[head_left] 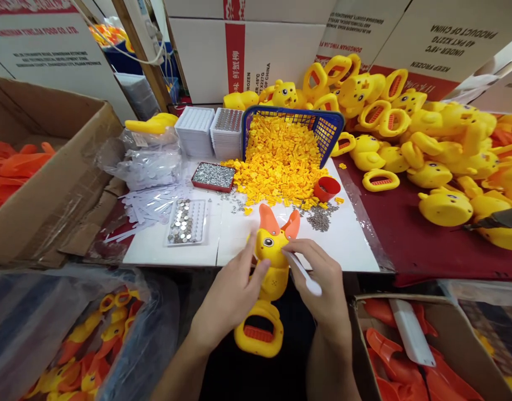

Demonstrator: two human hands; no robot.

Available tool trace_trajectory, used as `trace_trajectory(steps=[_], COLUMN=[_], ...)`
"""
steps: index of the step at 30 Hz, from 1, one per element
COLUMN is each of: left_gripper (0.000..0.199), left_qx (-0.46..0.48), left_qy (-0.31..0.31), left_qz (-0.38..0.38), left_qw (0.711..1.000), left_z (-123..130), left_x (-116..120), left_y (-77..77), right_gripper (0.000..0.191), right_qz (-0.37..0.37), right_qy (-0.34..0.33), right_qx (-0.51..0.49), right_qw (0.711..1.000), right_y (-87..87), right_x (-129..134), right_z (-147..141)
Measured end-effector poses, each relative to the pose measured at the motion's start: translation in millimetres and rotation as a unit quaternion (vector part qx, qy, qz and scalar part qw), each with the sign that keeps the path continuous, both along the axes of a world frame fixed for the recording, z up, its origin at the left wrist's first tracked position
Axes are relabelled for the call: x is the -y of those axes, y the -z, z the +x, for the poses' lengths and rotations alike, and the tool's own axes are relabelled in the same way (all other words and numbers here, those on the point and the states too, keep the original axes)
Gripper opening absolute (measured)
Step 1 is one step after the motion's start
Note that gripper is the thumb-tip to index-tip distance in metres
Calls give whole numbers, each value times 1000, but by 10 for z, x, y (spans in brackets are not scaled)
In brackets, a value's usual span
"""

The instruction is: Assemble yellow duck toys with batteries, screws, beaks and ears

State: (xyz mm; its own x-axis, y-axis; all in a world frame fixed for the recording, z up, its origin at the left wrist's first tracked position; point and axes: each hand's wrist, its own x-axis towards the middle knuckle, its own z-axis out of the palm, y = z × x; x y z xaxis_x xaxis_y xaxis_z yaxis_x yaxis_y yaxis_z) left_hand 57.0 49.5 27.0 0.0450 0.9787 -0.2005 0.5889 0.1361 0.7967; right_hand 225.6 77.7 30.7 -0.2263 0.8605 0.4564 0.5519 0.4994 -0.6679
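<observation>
A yellow duck-shaped toy (pixel 274 278) with an open orange beak and a ring handle lies at the table's front edge, its handle toward me. My left hand (pixel 233 295) is wrapped round the toy's left side, thumb across its body. In my right hand (pixel 322 278) is a white plastic strip (pixel 309 282) with a rounded end, pinched between thumb and fingers against the right side of the toy's head. Beyond the beak lies a heap of small yellow parts (pixel 276 172), spilling from a tipped blue basket (pixel 335 117).
A red tray of metal pieces (pixel 214 176), a tray of silver discs (pixel 188 221), white strips (pixel 149 206) and a red cup (pixel 326 189) stand around. Yellow toys (pixel 443 206) pile up right. Boxes of orange parts (pixel 391 356) flank the table.
</observation>
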Motion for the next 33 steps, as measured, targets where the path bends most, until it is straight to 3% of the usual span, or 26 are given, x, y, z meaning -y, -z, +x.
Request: trace_trajectory(steps=[3,5,10,18,24,29,33], left_gripper=[44,37,37,47,45,40,84], left_qx=[45,19,0,115,107,148,247], left_qy=[-74,-74,-85,-122,-115,-78,-35], left_qz=[20,41,54,59,50,15,-20], left_qw=[996,996,995,984,986,986,968], left_z=[-126,-126,-63,-100,-111,-209,-215], left_x=[-104,-182,-267,-290,-301,-363,-537], left_y=[67,115,228,358,369,279,225], right_gripper=[15,16,16,19,18,18,19], right_qz=[-14,-8,5,35,62,75,41], right_qy=[-17,-25,-42,8,0,-3,-48], right_qx=[-33,-33,-37,-14,-4,6,-24], right_qw=[999,999,998,999,998,997,998], right_y=[18,26,34,165,177,178,162], right_x=[-28,-43,-55,-111,-161,-142,-113], right_z=[65,87,136,79,-9,4,44])
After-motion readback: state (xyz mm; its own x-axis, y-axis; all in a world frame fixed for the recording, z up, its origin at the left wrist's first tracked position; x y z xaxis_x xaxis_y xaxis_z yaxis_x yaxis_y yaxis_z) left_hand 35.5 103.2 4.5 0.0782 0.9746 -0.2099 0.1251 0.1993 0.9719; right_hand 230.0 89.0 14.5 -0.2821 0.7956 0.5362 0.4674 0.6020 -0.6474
